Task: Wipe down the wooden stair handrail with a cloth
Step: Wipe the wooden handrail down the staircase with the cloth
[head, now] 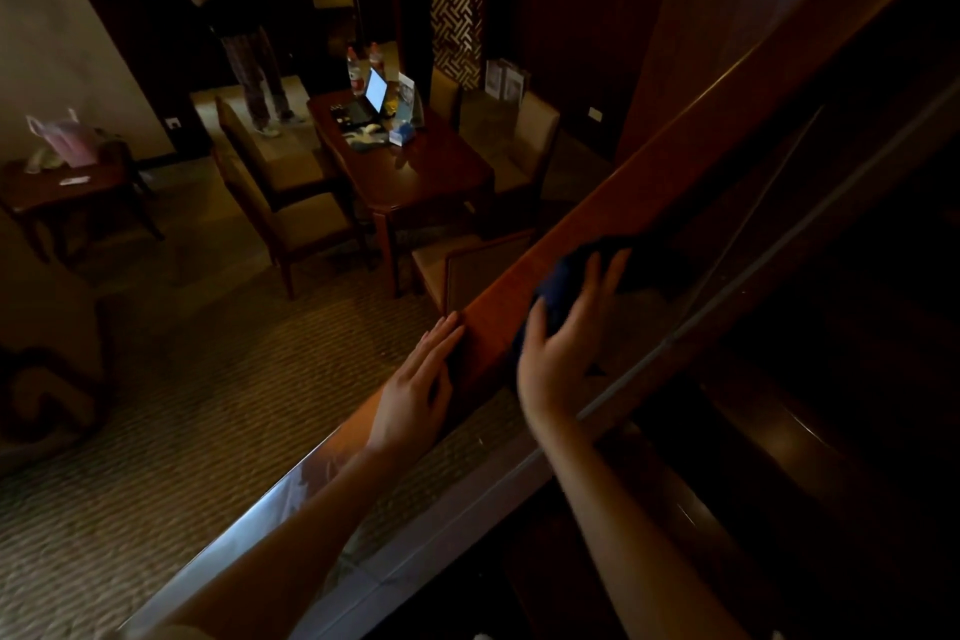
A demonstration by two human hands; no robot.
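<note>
the wooden handrail (613, 218) runs as a long slanted band from about 7 o'clock at the bottom edge up to 1 o'clock at the top right, glossy and reddish where light catches it. on its top face, just right of centre, lies a dark blue cloth (563, 291), bunched and pressed against the wood. the right hand (563, 353) is spread flat over the cloth's near end, fingers splayed and pointing toward 1 o'clock, palm bearing down rather than curled round it; the thumb lies along the cloth's left edge. whether any finger hooks under the fabric cannot be told in the dim light. the left hand (415, 390) rests just beside it at 8 o'clock from the cloth, fingers straight and loose against the rail's outer side, gripping nothing. both forearms come in from the bottom edge.

below the rail a glass panel (395, 525) follows the slope, reflecting light. beyond, toward 11 o'clock, a dark dining table (436, 172) carries an open laptop (371, 96), two bottles (358, 65) and small clutter, with upholstered chairs (280, 203) round it. a person (228, 10) stands at 11 o'clock near the top. a side table (62, 192) with a pink bag (70, 140) sits at 9 o'clock. patterned carpet (197, 379) covers the floor.
</note>
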